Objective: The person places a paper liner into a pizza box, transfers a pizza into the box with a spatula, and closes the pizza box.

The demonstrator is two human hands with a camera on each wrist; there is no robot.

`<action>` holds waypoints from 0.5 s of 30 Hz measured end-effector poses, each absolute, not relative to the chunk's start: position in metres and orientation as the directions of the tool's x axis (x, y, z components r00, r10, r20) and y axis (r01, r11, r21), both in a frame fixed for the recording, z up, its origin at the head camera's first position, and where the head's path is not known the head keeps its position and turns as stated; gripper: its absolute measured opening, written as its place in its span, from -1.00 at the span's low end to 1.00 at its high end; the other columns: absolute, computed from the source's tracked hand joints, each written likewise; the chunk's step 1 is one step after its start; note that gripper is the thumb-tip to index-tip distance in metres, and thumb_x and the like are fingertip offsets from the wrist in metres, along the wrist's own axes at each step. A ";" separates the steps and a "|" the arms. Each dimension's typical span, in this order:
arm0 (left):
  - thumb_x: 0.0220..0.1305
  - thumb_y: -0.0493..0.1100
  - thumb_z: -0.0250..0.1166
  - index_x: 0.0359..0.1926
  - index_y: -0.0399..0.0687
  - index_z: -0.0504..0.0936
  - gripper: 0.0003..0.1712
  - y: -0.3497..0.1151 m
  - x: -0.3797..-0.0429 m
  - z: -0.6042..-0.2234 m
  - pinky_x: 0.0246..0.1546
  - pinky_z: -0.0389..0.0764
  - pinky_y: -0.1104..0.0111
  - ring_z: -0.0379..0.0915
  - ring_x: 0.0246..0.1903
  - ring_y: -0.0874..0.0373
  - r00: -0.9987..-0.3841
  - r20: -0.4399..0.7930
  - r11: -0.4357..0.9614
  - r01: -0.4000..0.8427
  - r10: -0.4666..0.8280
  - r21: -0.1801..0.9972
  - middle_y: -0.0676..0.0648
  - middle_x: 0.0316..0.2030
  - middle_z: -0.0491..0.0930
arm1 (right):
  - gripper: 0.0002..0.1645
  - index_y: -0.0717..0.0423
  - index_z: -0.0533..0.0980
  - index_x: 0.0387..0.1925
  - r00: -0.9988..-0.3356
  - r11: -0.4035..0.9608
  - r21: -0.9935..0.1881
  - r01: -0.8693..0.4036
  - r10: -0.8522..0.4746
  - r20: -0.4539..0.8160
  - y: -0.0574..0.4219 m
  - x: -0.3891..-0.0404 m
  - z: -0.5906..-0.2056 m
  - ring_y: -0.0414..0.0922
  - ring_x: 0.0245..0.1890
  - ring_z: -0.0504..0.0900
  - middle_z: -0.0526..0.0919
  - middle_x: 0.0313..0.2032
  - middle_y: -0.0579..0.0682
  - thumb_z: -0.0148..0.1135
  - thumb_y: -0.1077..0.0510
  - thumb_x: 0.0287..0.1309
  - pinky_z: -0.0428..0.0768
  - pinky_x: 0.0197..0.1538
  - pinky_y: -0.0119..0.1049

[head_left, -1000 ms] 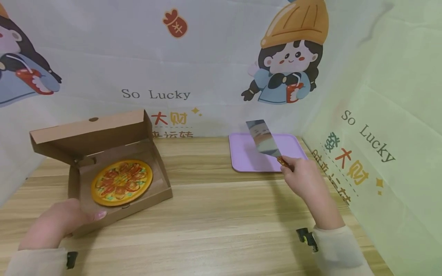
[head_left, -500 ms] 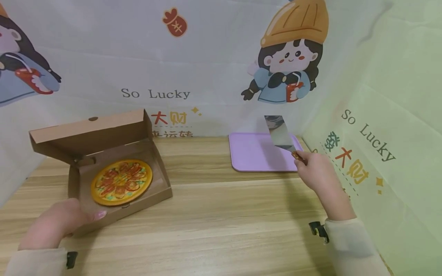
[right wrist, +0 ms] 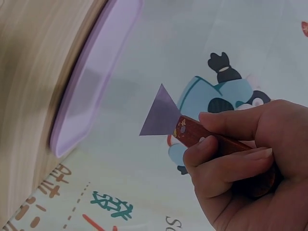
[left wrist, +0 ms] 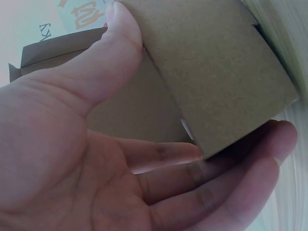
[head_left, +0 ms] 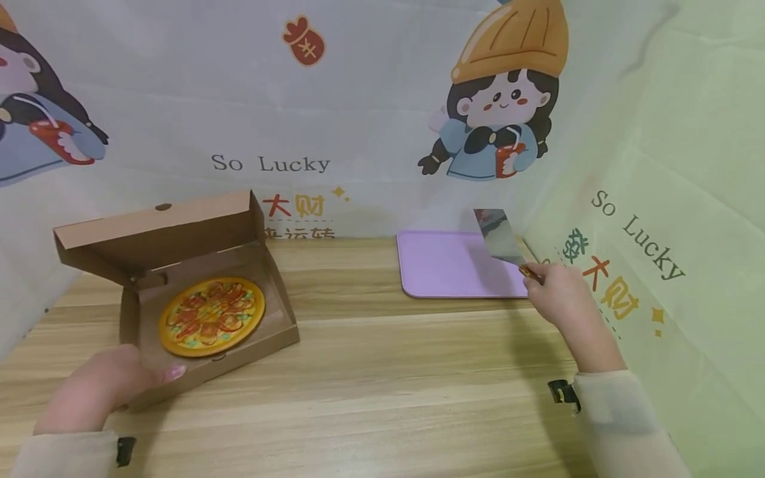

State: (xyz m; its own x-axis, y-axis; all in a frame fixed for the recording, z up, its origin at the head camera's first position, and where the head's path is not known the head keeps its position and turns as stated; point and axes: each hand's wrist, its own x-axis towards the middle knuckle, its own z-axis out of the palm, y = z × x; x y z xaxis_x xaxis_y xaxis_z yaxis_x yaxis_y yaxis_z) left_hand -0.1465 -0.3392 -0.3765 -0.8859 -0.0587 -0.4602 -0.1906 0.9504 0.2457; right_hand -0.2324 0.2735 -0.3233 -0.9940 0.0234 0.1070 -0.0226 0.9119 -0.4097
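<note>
At the left of the head view, my left hand [head_left: 98, 385] grips the near left corner of a cardboard pizza box [head_left: 254, 346]. The left wrist view has the thumb along the box wall [left wrist: 216, 72] and the fingers under its lower edge. With its lid raised, the box holds a round pizza [head_left: 212, 315] with toppings. My right hand [head_left: 564, 302] is raised at the right, fingers curled round the dark wooden handle [right wrist: 226, 144] of a metal spatula [head_left: 501, 238]. The spatula's shiny blade points up and away, overlapping the tray in the head view.
A flat lilac tray [head_left: 439, 272] lies at the back right of the wooden table [head_left: 358, 398]. Printed cloth [head_left: 370, 99] hangs behind the table, and a pale green cloth side [head_left: 687, 199] closes in the right, close to my right arm.
My right hand has moved right with the spatula, its blade passing from the tray's middle toward its right side. My left hand, the box and the pizza stay as they were.
</note>
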 end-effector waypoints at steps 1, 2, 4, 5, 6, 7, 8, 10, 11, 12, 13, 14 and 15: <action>0.34 0.61 0.16 0.11 -0.92 0.34 0.38 -0.339 -0.146 -0.376 0.00 0.66 -0.30 0.66 -0.16 -0.37 -0.887 -0.458 0.949 -0.188 -0.054 0.252 -0.64 -0.12 0.60 | -0.44 0.35 0.49 0.39 -0.995 0.913 -0.408 -0.018 0.025 0.101 0.275 -0.233 -0.324 -0.14 -0.64 0.44 0.73 -0.19 0.35 0.09 0.12 0.52 0.44 -0.54 -0.29; 0.35 0.60 0.16 0.13 -0.92 0.32 0.38 -0.339 -0.146 -0.376 0.00 0.66 -0.30 0.67 -0.16 -0.37 -0.885 -0.461 0.947 -0.193 -0.055 0.257 -0.66 -0.10 0.60 | -0.44 0.35 0.48 0.39 -0.995 0.914 -0.405 -0.015 0.026 0.095 0.276 -0.234 -0.325 -0.13 -0.64 0.44 0.73 -0.17 0.36 0.09 0.12 0.52 0.44 -0.54 -0.29; 0.35 0.60 0.16 0.14 -0.92 0.31 0.38 -0.339 -0.146 -0.375 0.01 0.66 -0.31 0.66 -0.15 -0.39 -0.884 -0.463 0.944 -0.200 -0.058 0.264 -0.68 -0.08 0.59 | -0.43 0.36 0.47 0.40 -0.997 0.917 -0.398 -0.010 0.024 0.080 0.278 -0.237 -0.326 -0.10 -0.61 0.46 0.72 -0.12 0.40 0.09 0.12 0.52 0.44 -0.54 -0.29; 0.36 0.59 0.16 0.13 -0.92 0.31 0.37 -0.339 -0.145 -0.375 0.00 0.66 -0.30 0.66 -0.16 -0.37 -0.883 -0.465 0.943 -0.202 -0.059 0.266 -0.67 -0.09 0.59 | -0.43 0.36 0.47 0.40 -0.997 0.921 -0.390 -0.011 0.021 0.076 0.279 -0.238 -0.327 -0.08 -0.58 0.48 0.71 -0.05 0.42 0.09 0.13 0.52 0.44 -0.52 -0.28; 0.36 0.59 0.16 0.13 -0.92 0.31 0.37 -0.339 -0.145 -0.374 0.00 0.66 -0.30 0.66 -0.16 -0.38 -0.884 -0.463 0.942 -0.203 -0.060 0.266 -0.67 -0.09 0.59 | -0.43 0.36 0.46 0.41 -0.997 0.924 -0.383 -0.011 0.017 0.070 0.279 -0.240 -0.328 -0.05 -0.55 0.51 0.70 0.00 0.44 0.09 0.13 0.52 0.45 -0.51 -0.28; 0.37 0.58 0.17 0.13 -0.92 0.31 0.36 -0.338 -0.144 -0.374 0.01 0.66 -0.31 0.66 -0.13 -0.42 -0.886 -0.461 0.943 -0.200 -0.059 0.264 -0.69 -0.07 0.57 | -0.42 0.36 0.46 0.41 -0.998 0.927 -0.374 -0.010 0.015 0.063 0.280 -0.241 -0.329 -0.01 -0.49 0.54 0.68 0.07 0.46 0.09 0.13 0.52 0.46 -0.49 -0.27; 0.37 0.58 0.17 0.14 -0.93 0.30 0.36 -0.338 -0.145 -0.374 0.01 0.66 -0.31 0.66 -0.13 -0.43 -0.886 -0.460 0.942 -0.204 -0.062 0.266 -0.70 -0.06 0.57 | -0.42 0.37 0.46 0.41 -0.998 0.931 -0.365 -0.013 0.009 0.056 0.281 -0.243 -0.330 0.02 -0.44 0.57 0.67 0.10 0.47 0.09 0.13 0.51 0.47 -0.47 -0.26; 0.37 0.57 0.17 0.12 -0.92 0.32 0.35 -0.338 -0.143 -0.375 -0.01 0.66 -0.30 0.67 -0.16 -0.40 -0.889 -0.453 0.943 -0.196 -0.057 0.267 -0.67 -0.11 0.59 | -0.43 0.37 0.47 0.39 -0.999 0.940 -0.341 -0.020 -0.004 0.048 0.283 -0.245 -0.333 0.09 -0.35 0.61 0.65 0.16 0.48 0.10 0.14 0.51 0.49 -0.43 -0.23; 0.38 0.56 0.18 0.12 -0.92 0.33 0.33 -0.337 -0.143 -0.375 -0.03 0.67 -0.29 0.68 -0.18 -0.35 -0.890 -0.452 0.943 -0.197 -0.057 0.268 -0.65 -0.12 0.60 | -0.44 0.38 0.49 0.38 -0.999 0.943 -0.332 -0.020 -0.007 0.042 0.283 -0.247 -0.335 0.11 -0.32 0.62 0.65 0.17 0.48 0.10 0.14 0.50 0.50 -0.42 -0.22; 0.38 0.56 0.17 0.12 -0.92 0.33 0.33 -0.337 -0.143 -0.375 -0.04 0.67 -0.28 0.68 -0.19 -0.33 -0.890 -0.453 0.942 -0.198 -0.057 0.270 -0.65 -0.12 0.60 | -0.45 0.38 0.51 0.36 -0.999 0.947 -0.320 -0.026 -0.014 0.041 0.285 -0.248 -0.337 0.13 -0.30 0.63 0.65 0.17 0.48 0.11 0.14 0.49 0.51 -0.41 -0.21; 0.39 0.55 0.17 0.13 -0.91 0.32 0.33 -0.337 -0.143 -0.375 -0.04 0.67 -0.29 0.68 -0.17 -0.36 -0.890 -0.452 0.942 -0.197 -0.056 0.272 -0.67 -0.10 0.60 | -0.47 0.38 0.54 0.33 -0.999 0.952 -0.305 -0.034 -0.023 0.042 0.286 -0.249 -0.339 0.14 -0.28 0.63 0.66 0.15 0.48 0.12 0.15 0.48 0.50 -0.41 -0.21; 0.38 0.55 0.17 0.14 -0.91 0.32 0.32 -0.337 -0.143 -0.376 -0.04 0.67 -0.29 0.68 -0.17 -0.36 -0.890 -0.453 0.941 -0.200 -0.057 0.274 -0.67 -0.09 0.60 | -0.48 0.38 0.55 0.31 -0.999 0.955 -0.295 -0.041 -0.031 0.039 0.287 -0.251 -0.341 0.14 -0.29 0.62 0.67 0.13 0.48 0.12 0.15 0.48 0.50 -0.41 -0.21; 0.38 0.55 0.17 0.15 -0.90 0.33 0.32 -0.337 -0.143 -0.376 -0.04 0.67 -0.28 0.68 -0.16 -0.37 -0.889 -0.454 0.941 -0.201 -0.058 0.272 -0.67 -0.08 0.60 | -0.49 0.38 0.56 0.30 -0.999 0.955 -0.292 -0.043 -0.035 0.032 0.288 -0.252 -0.343 0.12 -0.32 0.61 0.67 0.12 0.49 0.12 0.15 0.48 0.50 -0.42 -0.21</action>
